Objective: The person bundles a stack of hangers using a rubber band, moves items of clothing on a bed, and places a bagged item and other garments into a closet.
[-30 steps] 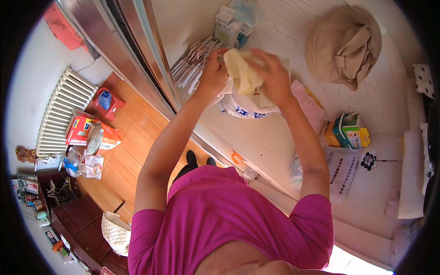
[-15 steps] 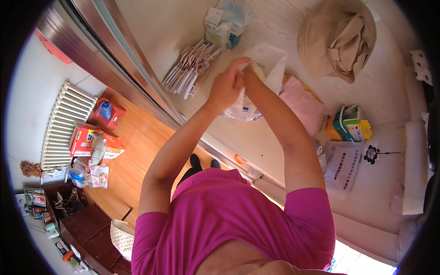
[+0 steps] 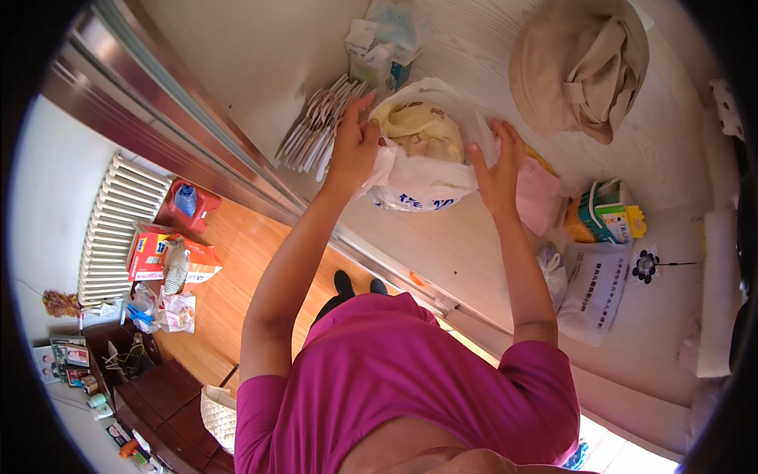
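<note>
A white plastic bag with blue print sits on the light wooden shelf, its mouth spread wide. Inside lies a pale yellow bundle, apparently cloth or another thin bag; I cannot tell which. My left hand is at the bag's left side, fingers curled on its rim and the index finger stretched out. On the right side, my right hand has thumb and fingers apart, next to the bag's edge, with nothing gripped in it.
White hangers are stacked left of the bag. Behind stand small packages; a beige hat lies at the back right. Pink cloth, a teal basket and a white printed pouch lie right. A sliding-door frame runs along the left.
My hands, close together over the bag before, have moved apart to its two sides. The bag's mouth is wider, and the yellow bundle inside now shows.
</note>
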Tool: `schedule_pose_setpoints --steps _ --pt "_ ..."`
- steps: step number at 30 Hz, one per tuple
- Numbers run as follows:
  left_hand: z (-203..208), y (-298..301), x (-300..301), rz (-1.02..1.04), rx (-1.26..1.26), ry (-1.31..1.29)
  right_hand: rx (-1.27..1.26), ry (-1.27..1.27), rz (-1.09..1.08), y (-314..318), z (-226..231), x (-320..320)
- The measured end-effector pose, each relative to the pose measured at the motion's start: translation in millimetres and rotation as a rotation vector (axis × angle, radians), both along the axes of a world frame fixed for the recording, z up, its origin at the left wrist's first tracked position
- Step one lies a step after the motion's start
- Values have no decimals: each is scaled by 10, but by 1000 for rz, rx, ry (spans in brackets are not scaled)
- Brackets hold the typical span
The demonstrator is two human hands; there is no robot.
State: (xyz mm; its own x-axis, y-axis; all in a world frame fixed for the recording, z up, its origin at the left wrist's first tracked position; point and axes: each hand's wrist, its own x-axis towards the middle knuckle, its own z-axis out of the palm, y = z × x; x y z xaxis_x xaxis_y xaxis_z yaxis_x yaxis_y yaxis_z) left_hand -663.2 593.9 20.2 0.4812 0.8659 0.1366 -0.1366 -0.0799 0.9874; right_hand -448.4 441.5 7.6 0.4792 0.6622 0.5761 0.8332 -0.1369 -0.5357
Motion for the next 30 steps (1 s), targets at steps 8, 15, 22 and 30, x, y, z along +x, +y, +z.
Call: schedule_pose_setpoints --steps 8,15,22,30 --pt "-301 78 -20 3 -63 55 -94 301 191 -376 -388 -429" --pt "-239 348 370 -139 349 546 -353 267 -8 -185 -1220 -602" --pt "-80 929 1151 -96 381 315 74 167 -261 536 -1362 -368" --pt "-364 277 632 -140 100 165 -7 241 -446 1406 -1167 72"
